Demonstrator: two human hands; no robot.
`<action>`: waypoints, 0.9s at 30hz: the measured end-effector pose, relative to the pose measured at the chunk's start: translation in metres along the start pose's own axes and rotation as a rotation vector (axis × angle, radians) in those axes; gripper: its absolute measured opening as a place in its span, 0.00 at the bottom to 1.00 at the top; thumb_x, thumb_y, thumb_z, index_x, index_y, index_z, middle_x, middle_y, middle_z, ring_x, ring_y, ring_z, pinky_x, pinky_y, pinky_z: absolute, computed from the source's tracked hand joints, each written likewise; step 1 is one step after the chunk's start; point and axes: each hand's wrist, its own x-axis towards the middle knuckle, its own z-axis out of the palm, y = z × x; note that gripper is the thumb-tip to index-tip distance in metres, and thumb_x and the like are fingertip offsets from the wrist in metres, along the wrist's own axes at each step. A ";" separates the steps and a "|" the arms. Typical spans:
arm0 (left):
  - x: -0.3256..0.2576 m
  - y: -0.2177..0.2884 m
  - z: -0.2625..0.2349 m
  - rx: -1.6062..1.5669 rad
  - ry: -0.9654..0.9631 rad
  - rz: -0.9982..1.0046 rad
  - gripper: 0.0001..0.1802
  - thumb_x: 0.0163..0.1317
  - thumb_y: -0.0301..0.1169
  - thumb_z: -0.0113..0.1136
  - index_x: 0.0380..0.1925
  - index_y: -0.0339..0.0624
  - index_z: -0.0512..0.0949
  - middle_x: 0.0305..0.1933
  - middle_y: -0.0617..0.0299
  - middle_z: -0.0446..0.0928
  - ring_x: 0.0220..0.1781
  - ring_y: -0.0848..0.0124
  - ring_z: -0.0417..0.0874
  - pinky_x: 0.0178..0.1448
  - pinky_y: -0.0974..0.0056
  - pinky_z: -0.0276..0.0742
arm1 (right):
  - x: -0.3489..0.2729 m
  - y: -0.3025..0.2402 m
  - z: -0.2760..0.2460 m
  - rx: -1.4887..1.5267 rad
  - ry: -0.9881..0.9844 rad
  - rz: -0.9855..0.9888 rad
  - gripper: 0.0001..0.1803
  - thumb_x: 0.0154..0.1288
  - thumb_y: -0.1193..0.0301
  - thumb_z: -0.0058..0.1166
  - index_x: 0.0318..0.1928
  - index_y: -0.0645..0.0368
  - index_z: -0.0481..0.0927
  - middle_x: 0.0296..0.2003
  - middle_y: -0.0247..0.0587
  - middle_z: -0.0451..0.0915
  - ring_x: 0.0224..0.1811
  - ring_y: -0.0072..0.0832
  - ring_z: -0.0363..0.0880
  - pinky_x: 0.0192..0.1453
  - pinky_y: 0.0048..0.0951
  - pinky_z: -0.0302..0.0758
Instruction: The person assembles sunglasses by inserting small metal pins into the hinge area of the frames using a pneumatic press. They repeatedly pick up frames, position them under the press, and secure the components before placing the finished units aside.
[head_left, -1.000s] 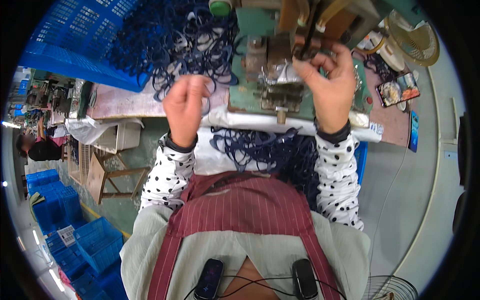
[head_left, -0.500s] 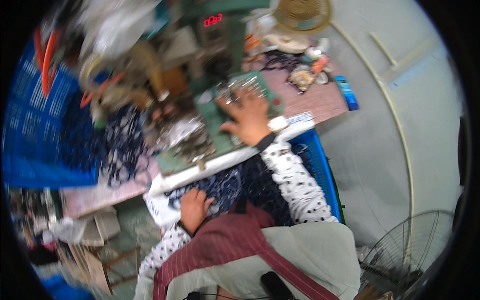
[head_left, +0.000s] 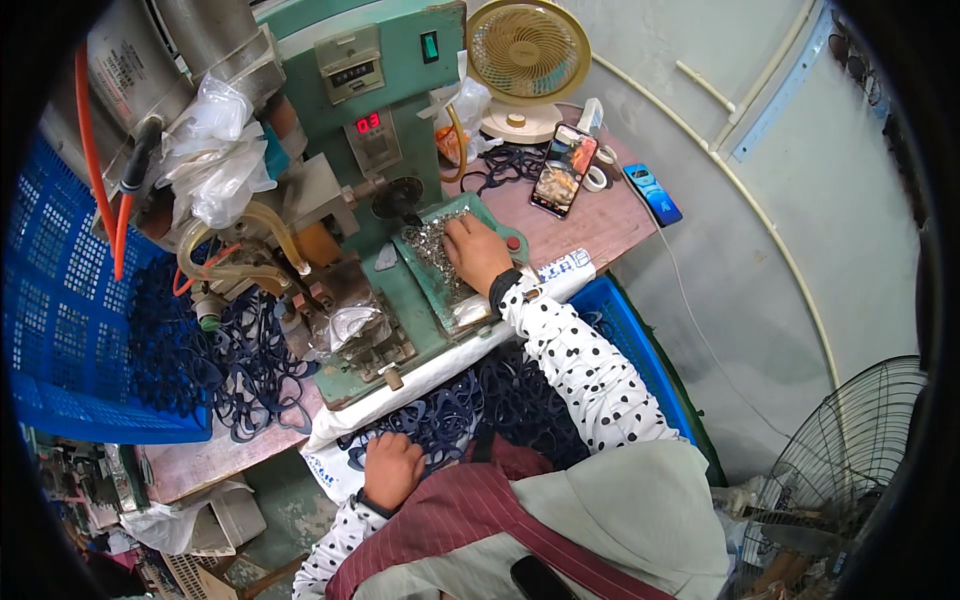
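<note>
My right hand (head_left: 475, 252) reaches onto the green tray (head_left: 486, 212) of a bench machine. Its fingers are bent and close together, with the tips in a heap of small shiny metal pieces (head_left: 432, 250); what they pinch, if anything, is hidden. My left hand (head_left: 393, 470) lies low in front of the machine, its fingers curled in. The inside of its grip cannot be seen. Beside it are many dark blue flat loops (head_left: 440, 420), which lie in front of me below the machine.
Left of the machine (head_left: 360, 240), with its metal clamp parts, a blue basket (head_left: 70, 300) spills more loops. Two phones (head_left: 563, 170) and a small fan (head_left: 527, 50) are at the back right. A blue crate edge (head_left: 640, 350) runs by my right forearm; a wire-caged fan (head_left: 850, 450) stands lower right.
My right hand's spread fingers have drawn together and bent into the metal pieces. My left hand's thumb has tucked in. The view has shifted and sharpened.
</note>
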 end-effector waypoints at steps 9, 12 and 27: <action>-0.042 -0.032 -0.135 0.170 -0.138 -0.188 0.03 0.55 0.35 0.63 0.26 0.51 0.81 0.22 0.59 0.76 0.23 0.59 0.80 0.27 0.55 0.73 | -0.016 -0.014 -0.021 -0.080 0.129 -0.102 0.05 0.53 0.70 0.64 0.33 0.51 0.85 0.30 0.35 0.79 0.38 0.38 0.75 0.42 0.42 0.70; -0.005 -0.017 -0.182 -0.550 -0.039 -0.303 0.04 0.63 0.28 0.60 0.30 0.40 0.79 0.30 0.55 0.80 0.31 0.62 0.84 0.35 0.61 0.80 | -0.026 -0.008 -0.028 -0.024 0.110 -0.068 0.07 0.56 0.71 0.61 0.36 0.50 0.85 0.31 0.35 0.79 0.38 0.38 0.73 0.45 0.41 0.66; 0.102 0.010 -0.149 -2.054 0.033 -0.581 0.17 0.74 0.33 0.48 0.57 0.37 0.65 0.49 0.44 0.79 0.43 0.57 0.87 0.41 0.58 0.87 | -0.027 0.002 -0.026 -0.072 0.187 0.116 0.06 0.66 0.69 0.54 0.41 0.55 0.80 0.37 0.43 0.82 0.43 0.43 0.77 0.51 0.42 0.68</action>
